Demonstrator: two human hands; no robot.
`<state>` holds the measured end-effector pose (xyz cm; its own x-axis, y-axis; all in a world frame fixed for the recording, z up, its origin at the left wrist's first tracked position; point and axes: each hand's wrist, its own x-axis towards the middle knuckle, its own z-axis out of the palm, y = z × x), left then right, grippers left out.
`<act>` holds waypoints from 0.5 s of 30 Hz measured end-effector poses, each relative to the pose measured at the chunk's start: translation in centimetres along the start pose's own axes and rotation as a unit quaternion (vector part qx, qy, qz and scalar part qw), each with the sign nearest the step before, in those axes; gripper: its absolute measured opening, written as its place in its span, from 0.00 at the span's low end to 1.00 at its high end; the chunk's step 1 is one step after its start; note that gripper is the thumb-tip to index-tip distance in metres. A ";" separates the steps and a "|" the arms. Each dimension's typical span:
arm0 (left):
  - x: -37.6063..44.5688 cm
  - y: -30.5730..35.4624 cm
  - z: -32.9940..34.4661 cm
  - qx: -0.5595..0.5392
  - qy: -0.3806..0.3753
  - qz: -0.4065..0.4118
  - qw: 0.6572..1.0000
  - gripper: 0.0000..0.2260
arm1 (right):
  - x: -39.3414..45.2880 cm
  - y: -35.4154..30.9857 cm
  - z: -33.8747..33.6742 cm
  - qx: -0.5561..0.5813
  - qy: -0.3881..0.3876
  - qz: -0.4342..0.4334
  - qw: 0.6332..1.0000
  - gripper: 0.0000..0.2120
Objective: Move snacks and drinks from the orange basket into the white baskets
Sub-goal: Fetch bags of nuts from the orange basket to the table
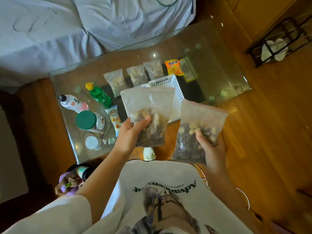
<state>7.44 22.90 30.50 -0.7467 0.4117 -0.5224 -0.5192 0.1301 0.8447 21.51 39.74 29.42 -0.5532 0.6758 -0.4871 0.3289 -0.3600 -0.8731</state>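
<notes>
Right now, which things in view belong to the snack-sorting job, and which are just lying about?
Job: zip bag in left hand; zip bag in right hand; white basket; table bags; orange packet; green bottle.

Lying about: bedsheet; black rack; floor bag.

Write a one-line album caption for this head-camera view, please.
Each hand, left hand and right hand, holds a zip bag of nuts above the glass table near a white basket.
</notes>
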 end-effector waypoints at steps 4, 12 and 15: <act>4.0 2.5 1.4 -0.015 0.005 0.008 1.000 0.05 | 4.7 -2.7 2.4 0.017 -0.025 -0.038 0.999 0.13; 9.5 2.3 3.5 -0.098 0.119 -0.049 0.987 0.06 | 15.1 -5.2 2.3 -0.017 -0.057 0.006 0.998 0.15; 12.0 1.6 5.1 -0.123 0.186 -0.076 0.972 0.13 | 19.3 -6.3 2.1 -0.025 -0.070 0.031 0.997 0.18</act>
<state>-0.27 32.67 26.16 -0.7293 0.0439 -0.6828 -0.6840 -0.0739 0.7257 7.16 53.71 25.44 -0.6309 0.5553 -0.5418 0.4023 -0.3630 -0.8405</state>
